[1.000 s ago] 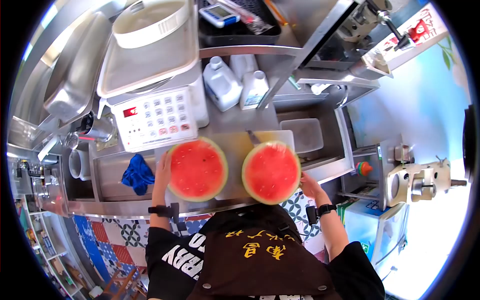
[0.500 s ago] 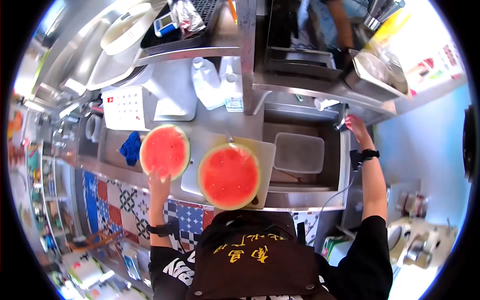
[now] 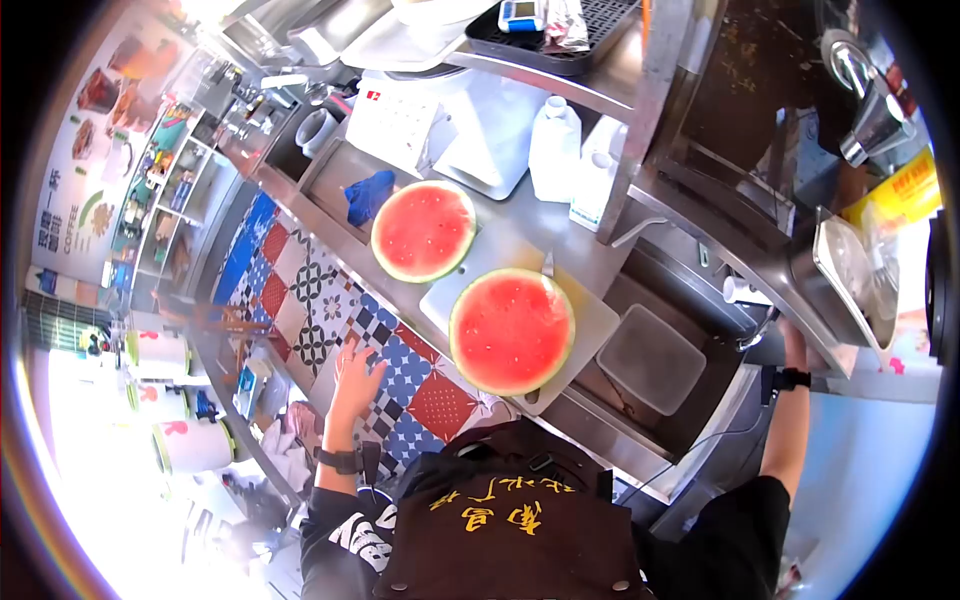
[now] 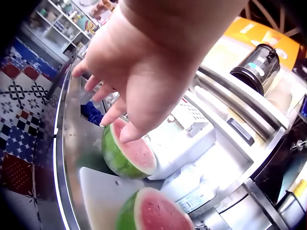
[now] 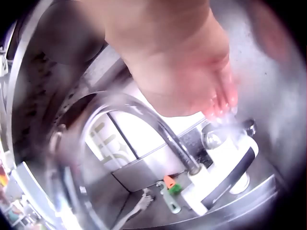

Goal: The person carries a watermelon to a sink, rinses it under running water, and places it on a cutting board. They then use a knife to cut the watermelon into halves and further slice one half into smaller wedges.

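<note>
Outstretched left hand (image 4: pixel 136 76); cut watermelon (image 4: pixel 127 153) behind; second watermelon (image 4: pixel 156 213) (partly cropped) below.

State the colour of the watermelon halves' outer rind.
The rind is green, seen best in the left wrist view.

A blue cloth (image 3: pixel 370 198) lies crumpled in a recessed bay of the steel table (image 3: pixel 520 215). Beside it stands a white keypad appliance (image 3: pixel 392 125); to that appliance's right, a white jug (image 3: pixel 556 150), upright. The shelf (image 3: pixel 590 95) above carries a black tray (image 3: pixel 560 62) holding a blue-and-white device (image 3: pixel 522 14) and a silvery packet (image 3: pixel 567 25). A translucent plastic container (image 3: pixel 652 358) sits in the sink (image 3: pixel 640 275). Floor (image 3: pixel 405 400): patterned tiles, blue, red and white. Far left: white lidded tubs (image 3: pixel 195 447), in a row.
</note>
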A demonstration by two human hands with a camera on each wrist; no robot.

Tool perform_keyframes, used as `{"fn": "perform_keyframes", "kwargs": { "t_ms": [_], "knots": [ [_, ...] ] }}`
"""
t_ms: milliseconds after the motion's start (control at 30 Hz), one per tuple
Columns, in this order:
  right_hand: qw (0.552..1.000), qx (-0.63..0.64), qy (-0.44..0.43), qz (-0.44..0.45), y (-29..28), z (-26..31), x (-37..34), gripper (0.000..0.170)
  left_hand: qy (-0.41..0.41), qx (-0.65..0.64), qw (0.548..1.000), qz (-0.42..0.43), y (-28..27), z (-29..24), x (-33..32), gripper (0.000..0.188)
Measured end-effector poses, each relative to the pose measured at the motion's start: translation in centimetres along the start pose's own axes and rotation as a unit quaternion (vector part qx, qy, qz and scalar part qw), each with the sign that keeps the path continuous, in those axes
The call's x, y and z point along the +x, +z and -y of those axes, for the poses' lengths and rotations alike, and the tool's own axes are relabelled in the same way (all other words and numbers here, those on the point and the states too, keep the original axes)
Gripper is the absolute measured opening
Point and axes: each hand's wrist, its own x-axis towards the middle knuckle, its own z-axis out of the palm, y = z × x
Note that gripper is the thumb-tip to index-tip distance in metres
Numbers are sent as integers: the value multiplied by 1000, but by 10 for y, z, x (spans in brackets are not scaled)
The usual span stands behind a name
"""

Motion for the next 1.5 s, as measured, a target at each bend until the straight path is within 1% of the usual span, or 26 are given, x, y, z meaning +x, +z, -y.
{"fn": "perform_keyframes", "kwargs": {
  "t_ms": [100, 200, 300, 367, 433, 500, 533, 633, 667, 767, 800, 867, 900, 933, 1000, 1033, 1067, 1100, 1133, 1167, 1200, 1300, 1367, 1400, 1500],
  "knots": [
    [1000, 7, 5, 8, 5, -5, 5, 18, -14, -7, 1000, 17, -2, -7, -10, 41],
    [999, 33, 14, 17, 12, -12, 6, 19, -8, 2, 1000, 26, -4, -10, -9, 41],
    [992, 108, 40, 53, 29, -26, -2, 20, 1, 10, 1000, 19, -6, -15, -7, 41],
    [965, 215, 82, 127, 50, -47, -11, 21, -6, 7, 1000, 21, -7, -23, -8, 41],
    [911, 329, 159, 191, 78, -60, -30, 23, -6, 8, 1000, 30, 1, -24, -7, 42],
    [881, 376, 242, 157, 103, -17, -72, 23, -2, 10, 999, 36, 10, -23, -6, 42],
    [870, 392, 254, 160, 107, -16, -77, 23, 13, 15, 999, 38, 13, -26, -5, 42],
    [871, 364, 282, 173, 104, -5, -93, 24, 31, 10, 998, 52, 16, -36, 0, 41],
    [881, 342, 265, 193, 102, 5, -98, 22, 34, 20, 998, 56, 17, -40, 3, 41],
    [886, 333, 276, 168, 89, 28, -100, 23, 42, 36, 997, 59, 19, -49, 10, 40],
    [889, 330, 259, 184, 81, 28, -96, 22, 46, 34, 997, 59, 19, -51, 10, 40],
    [947, 240, 189, 94, 68, -8, -60, 21, 54, 32, 996, 64, 19, -54, 9, 41],
    [998, -42, -32, -23, 54, -42, -22, 21, 51, 35, 996, 71, 19, -56, 8, 41],
    [904, -318, -249, -138, 40, -68, 11, 22, 47, 38, 995, 78, 19, -58, 7, 41],
    [825, -410, -331, -204, 15, -69, 32, 30, 42, 43, 994, 89, 20, -56, 5, 42],
    [827, -406, -333, -200, 6, -63, 38, 30, 43, 43, 994, 91, 21, -55, 4, 41],
    [842, -390, -323, -187, 2, -59, 37, 30, 42, 43, 994, 92, 22, -53, 3, 41],
    [876, -351, -289, -163, 0, -54, 36, 30, 41, 42, 994, 93, 21, -53, 1, 41],
    [914, -296, -239, -137, 0, -47, 33, 30, 16, 31, 994, 104, 17, -58, -1, 44],
    [947, -236, -188, -113, 0, -43, 31, 30, 10, 28, 994, 105, 15, -58, -2, 44],
    [968, -183, -142, -93, 2, -38, 29, 30, 4, 25, 994, 105, 14, -58, -4, 45],
    [991, -85, -87, -53, 11, -29, 30, 30, -16, 18, 994, 110, 12, -52, -9, 46],
    [997, -32, -57, -33, 19, -26, 25, 30, -36, 7, 992, 124, 11, -46, -11, 46],
    [999, -5, -42, -23, 23, -25, 22, 30, -22, 15, 992, 120, 15, -36, -10, 46],
    [998, 69, -4, -3, 32, -15, 7, 31, -16, -86, 984, 155, 17, -22, 5, 46]
  ]
}}
